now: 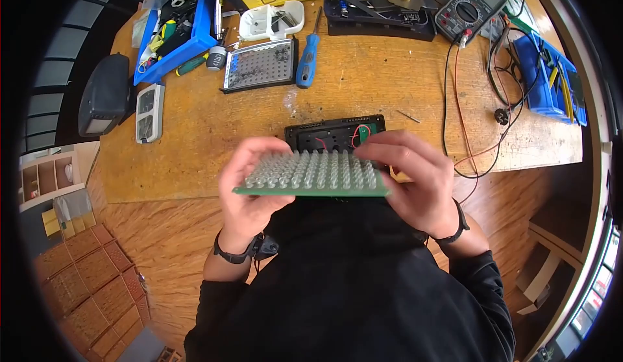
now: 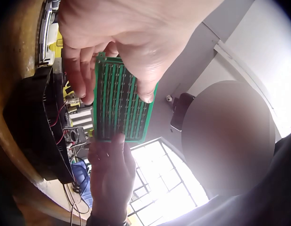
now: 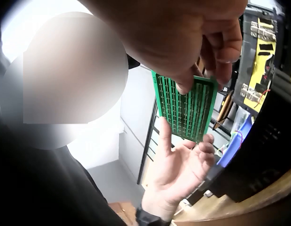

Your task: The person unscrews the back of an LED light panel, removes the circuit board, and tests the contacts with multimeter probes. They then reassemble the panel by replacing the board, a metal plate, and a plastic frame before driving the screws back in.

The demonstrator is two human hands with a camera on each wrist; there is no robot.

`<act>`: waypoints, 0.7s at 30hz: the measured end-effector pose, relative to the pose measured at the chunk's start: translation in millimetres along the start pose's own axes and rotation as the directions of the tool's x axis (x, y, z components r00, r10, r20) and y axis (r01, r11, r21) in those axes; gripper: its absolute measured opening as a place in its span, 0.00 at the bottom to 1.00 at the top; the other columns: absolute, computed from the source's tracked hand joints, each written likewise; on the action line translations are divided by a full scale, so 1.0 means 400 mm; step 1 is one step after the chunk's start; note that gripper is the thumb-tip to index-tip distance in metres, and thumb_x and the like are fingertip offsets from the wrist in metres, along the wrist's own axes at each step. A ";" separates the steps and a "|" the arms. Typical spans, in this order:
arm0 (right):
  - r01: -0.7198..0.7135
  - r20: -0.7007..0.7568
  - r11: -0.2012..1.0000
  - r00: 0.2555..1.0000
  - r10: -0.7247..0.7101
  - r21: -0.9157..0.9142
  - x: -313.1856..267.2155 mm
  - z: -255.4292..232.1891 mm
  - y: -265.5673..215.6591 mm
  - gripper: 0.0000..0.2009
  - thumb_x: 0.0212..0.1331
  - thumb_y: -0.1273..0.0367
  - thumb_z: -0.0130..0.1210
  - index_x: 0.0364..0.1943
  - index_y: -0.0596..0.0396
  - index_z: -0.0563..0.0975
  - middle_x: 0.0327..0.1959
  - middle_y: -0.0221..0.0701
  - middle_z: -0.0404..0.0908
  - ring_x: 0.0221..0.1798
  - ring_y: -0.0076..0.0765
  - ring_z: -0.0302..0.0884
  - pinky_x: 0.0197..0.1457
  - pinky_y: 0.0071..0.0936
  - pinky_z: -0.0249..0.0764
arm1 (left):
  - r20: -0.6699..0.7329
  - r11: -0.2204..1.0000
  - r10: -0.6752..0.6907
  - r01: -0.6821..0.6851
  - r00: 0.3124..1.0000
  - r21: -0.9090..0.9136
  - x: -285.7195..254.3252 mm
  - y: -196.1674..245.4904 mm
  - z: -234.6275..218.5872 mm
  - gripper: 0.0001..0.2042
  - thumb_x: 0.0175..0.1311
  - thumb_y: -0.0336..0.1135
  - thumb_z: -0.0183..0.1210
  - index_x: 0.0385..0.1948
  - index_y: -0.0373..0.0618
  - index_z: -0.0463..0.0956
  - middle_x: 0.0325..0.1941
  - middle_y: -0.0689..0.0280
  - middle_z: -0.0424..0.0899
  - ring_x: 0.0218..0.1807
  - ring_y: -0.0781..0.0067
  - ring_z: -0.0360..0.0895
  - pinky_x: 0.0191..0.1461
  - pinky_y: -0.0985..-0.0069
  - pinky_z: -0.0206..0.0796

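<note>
Green board (image 1: 318,192) sits between your left hand (image 1: 245,207) at nine o'clock and right hand (image 1: 425,183) at three, fingers clamped on its edges. Lopsided pressure could bend clear bulbs (image 1: 308,180); slipping grip, drop it toward black case (image 1: 334,130), twelve o'clock.

Circuit board (image 1: 311,192): green, smooth, glossy; rows of clear, glossy bulbs (image 1: 321,174).
Table (image 1: 195,135): wood, varnished sheen, scuffed.
Open case (image 1: 334,135): black plastic, mostly matt.
Screwdriver (image 1: 307,62): glossy blue plastic handle, metal shaft.
Left bin (image 1: 156,72): smooth blue plastic.
Sleeve (image 1: 479,283): black cloth, matt.
Floor (image 1: 165,258): wood-look, satin sheen.
</note>
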State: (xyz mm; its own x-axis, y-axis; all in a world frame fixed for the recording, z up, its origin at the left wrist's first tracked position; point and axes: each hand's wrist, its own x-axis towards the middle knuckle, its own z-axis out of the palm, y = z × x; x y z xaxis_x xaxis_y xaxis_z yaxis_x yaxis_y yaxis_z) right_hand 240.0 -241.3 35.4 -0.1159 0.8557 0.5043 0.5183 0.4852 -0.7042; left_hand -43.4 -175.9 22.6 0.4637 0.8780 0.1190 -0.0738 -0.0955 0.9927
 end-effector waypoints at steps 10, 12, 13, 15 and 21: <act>-0.617 0.143 0.632 0.759 0.635 0.469 -0.034 0.014 -0.006 0.12 0.75 0.65 0.69 0.43 0.64 0.86 0.28 0.32 0.88 0.31 0.16 0.82 0.34 0.24 0.76 | 0.003 0.918 0.239 -0.227 0.971 0.324 0.011 -0.002 0.021 0.37 0.60 0.28 0.82 0.70 0.34 0.72 0.50 0.58 0.91 0.50 0.72 0.89 0.53 0.73 0.81; -0.609 0.137 0.632 0.763 0.631 0.479 -0.045 0.017 -0.001 0.10 0.73 0.68 0.70 0.45 0.63 0.86 0.31 0.33 0.89 0.32 0.22 0.85 0.37 0.25 0.78 | 0.008 0.946 0.091 -0.089 0.996 0.311 -0.001 0.000 0.012 0.37 0.62 0.25 0.80 0.71 0.32 0.70 0.56 0.58 0.88 0.58 0.66 0.86 0.64 0.69 0.76; -0.610 0.139 0.630 0.762 0.632 0.480 -0.046 0.012 0.005 0.10 0.73 0.68 0.70 0.45 0.63 0.86 0.31 0.33 0.89 0.32 0.22 0.85 0.37 0.25 0.78 | 0.007 0.946 0.089 -0.087 0.996 0.312 -0.004 -0.002 0.005 0.37 0.62 0.25 0.80 0.71 0.32 0.70 0.56 0.58 0.88 0.58 0.66 0.86 0.64 0.69 0.76; -0.297 0.007 0.950 0.954 0.298 0.100 -0.042 0.002 0.023 0.10 0.69 0.72 0.72 0.48 0.63 0.86 0.36 0.36 0.91 0.34 0.30 0.88 0.40 0.27 0.81 | -0.016 0.894 0.176 -0.153 0.984 0.421 -0.010 -0.008 -0.005 0.30 0.62 0.20 0.78 0.66 0.33 0.75 0.57 0.57 0.88 0.57 0.67 0.86 0.64 0.69 0.76; -0.233 -0.053 0.957 0.968 0.245 0.171 0.011 -0.005 0.000 0.15 0.60 0.78 0.74 0.52 0.60 0.88 0.44 0.38 0.91 0.39 0.37 0.89 0.45 0.30 0.84 | 0.004 0.763 0.493 -0.434 0.870 0.479 0.040 0.027 0.004 0.17 0.59 0.20 0.78 0.48 0.35 0.83 0.42 0.51 0.93 0.46 0.59 0.92 0.50 0.68 0.83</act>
State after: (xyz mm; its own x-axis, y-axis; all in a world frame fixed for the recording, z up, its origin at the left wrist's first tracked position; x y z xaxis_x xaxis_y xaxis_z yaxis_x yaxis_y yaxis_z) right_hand 241.2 -237.9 38.6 0.0594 0.9378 0.3422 0.3786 0.2960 -0.8769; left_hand -35.5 -163.7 35.1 0.3704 0.7152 0.5927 0.1652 -0.6786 0.7157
